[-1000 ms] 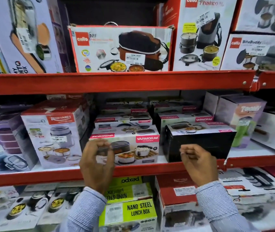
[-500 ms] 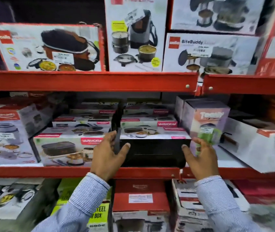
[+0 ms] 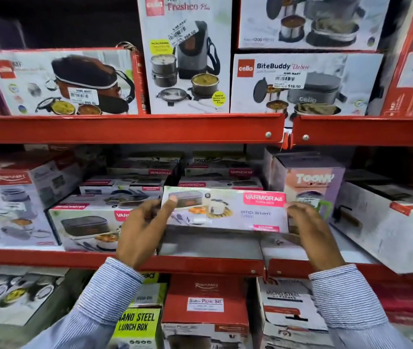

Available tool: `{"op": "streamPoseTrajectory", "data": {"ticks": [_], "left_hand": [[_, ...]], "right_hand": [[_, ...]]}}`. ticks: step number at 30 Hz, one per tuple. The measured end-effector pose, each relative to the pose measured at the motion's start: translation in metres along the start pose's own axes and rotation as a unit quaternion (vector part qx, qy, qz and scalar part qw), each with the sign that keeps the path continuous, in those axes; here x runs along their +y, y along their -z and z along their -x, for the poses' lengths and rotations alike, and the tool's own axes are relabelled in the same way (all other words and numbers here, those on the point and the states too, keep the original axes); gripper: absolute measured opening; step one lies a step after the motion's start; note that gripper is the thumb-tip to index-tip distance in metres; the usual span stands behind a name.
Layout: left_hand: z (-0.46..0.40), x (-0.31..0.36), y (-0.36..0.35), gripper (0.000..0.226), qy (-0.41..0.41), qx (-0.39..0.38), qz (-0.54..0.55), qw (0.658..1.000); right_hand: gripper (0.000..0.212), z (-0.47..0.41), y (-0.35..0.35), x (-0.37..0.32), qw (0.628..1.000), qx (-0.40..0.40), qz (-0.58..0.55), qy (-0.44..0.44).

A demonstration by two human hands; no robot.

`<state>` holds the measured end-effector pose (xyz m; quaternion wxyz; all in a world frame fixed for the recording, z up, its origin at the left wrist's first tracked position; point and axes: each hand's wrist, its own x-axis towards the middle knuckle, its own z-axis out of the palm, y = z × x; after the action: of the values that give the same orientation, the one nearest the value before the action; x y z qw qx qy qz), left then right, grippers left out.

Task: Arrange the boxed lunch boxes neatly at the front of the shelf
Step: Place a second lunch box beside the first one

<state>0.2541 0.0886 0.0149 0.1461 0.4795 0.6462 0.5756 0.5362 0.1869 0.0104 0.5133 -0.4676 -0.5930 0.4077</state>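
Observation:
A white and pink Varmora lunch box carton (image 3: 228, 210) is lifted and tilted above the middle shelf (image 3: 200, 265), its printed face towards me. My left hand (image 3: 142, 235) grips its left end, thumb on the front. My right hand (image 3: 311, 233) holds its right end. Another Varmora carton (image 3: 84, 222) lies at the shelf front just left of it, partly behind my left hand. More Varmora cartons (image 3: 135, 185) are stacked behind.
A Toony box (image 3: 308, 180) and a white carton (image 3: 386, 222) stand right of the held carton. A Rishabh box (image 3: 14, 197) stands left. Cello boxes (image 3: 301, 84) fill the upper shelf. Nano Steel Lunch Box cartons (image 3: 137, 323) lie below.
My hands moved from the shelf edge onto the right carton. It showed its black side at the shelf front; now it is lifted and turned, printed face towards me. The view shifted right.

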Motion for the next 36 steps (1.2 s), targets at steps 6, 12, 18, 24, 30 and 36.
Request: {"op": "streamPoseTrajectory", "data": {"ticks": [6, 12, 18, 24, 30, 36], "left_hand": [[-0.005, 0.007, 0.005, 0.05, 0.025, 0.067, 0.089, 0.993], [-0.015, -0.016, 0.0, 0.03, 0.009, 0.019, 0.039, 0.999], [-0.003, -0.036, -0.023, 0.047, -0.002, -0.026, -0.068, 0.997], [0.006, -0.06, -0.037, 0.054, 0.016, -0.053, -0.08, 0.995], [0.009, -0.073, -0.041, 0.054, 0.003, -0.042, -0.095, 0.995], [0.006, -0.074, -0.044, 0.059, 0.012, 0.004, -0.11, 0.994]], "right_hand": [[0.029, -0.009, 0.005, 0.002, 0.998, 0.027, -0.046, 0.02], [0.041, -0.011, -0.001, 0.014, 0.999, -0.007, -0.02, 0.04], [0.046, -0.021, -0.015, 0.044, 0.999, 0.011, 0.045, 0.007], [0.042, -0.019, -0.026, 0.066, 0.996, 0.007, 0.084, -0.021], [0.042, -0.017, -0.03, 0.081, 0.992, 0.031, 0.121, -0.022], [0.046, -0.012, -0.027, 0.08, 0.994, 0.031, 0.106, -0.015]]}}
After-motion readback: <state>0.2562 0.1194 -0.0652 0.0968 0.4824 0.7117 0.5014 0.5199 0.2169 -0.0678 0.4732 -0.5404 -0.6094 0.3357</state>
